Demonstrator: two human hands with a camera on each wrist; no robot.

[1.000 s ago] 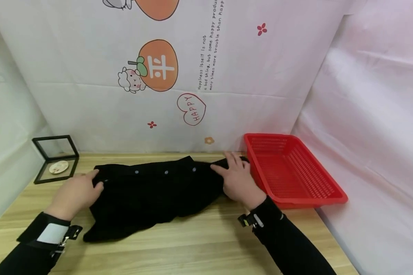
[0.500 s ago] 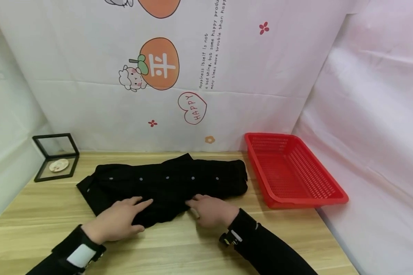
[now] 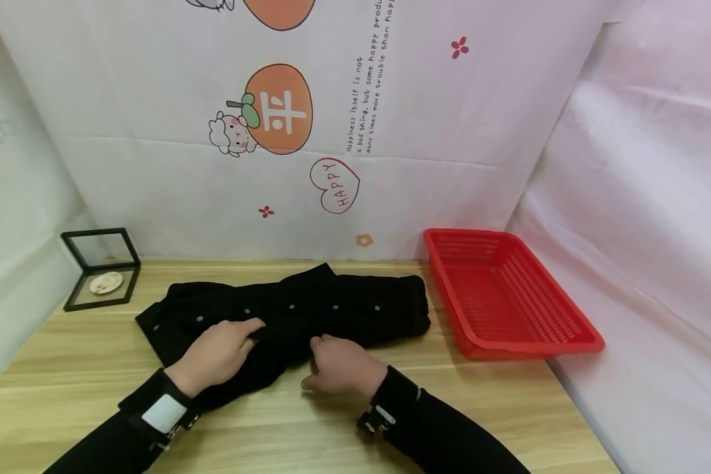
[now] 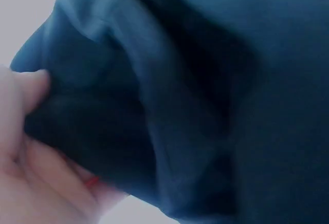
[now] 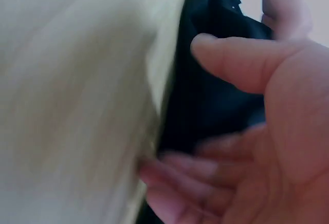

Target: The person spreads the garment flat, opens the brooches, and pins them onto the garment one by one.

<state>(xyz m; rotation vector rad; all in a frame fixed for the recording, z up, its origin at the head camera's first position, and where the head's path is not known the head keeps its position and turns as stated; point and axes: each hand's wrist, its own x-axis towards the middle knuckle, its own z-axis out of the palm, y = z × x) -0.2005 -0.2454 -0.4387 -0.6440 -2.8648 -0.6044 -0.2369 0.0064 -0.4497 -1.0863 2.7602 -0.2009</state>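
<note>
While both hands of the person are at its near side, the black garment (image 3: 314,295) lies on the wooden table (image 3: 284,441), stretched out sideways, with small pale buttons in a row along it. The left hand (image 3: 213,355) takes a pinch of the cloth: in the left wrist view, its thumb rests upon one face of the fabric and the other fingers are behind it. The right hand (image 3: 343,365) is at the near edge of the garment, near the middle of its length. Its grip is loose, for the thumb and the fingers stand apart, with no cloth pinched between them; whether the fingertips touch the fabric, I cannot tell. Just beside the right end of the garment stands a red basket (image 3: 536,346) with perforated walls. Beyond the left end there is a black frame (image 3: 102,268), open like a book, with a pale round piece (image 3: 106,282) in its lower part. Behind everything hangs a white printed cloth (image 3: 415,197), on which an orange fruit and a heart are drawn.
</note>
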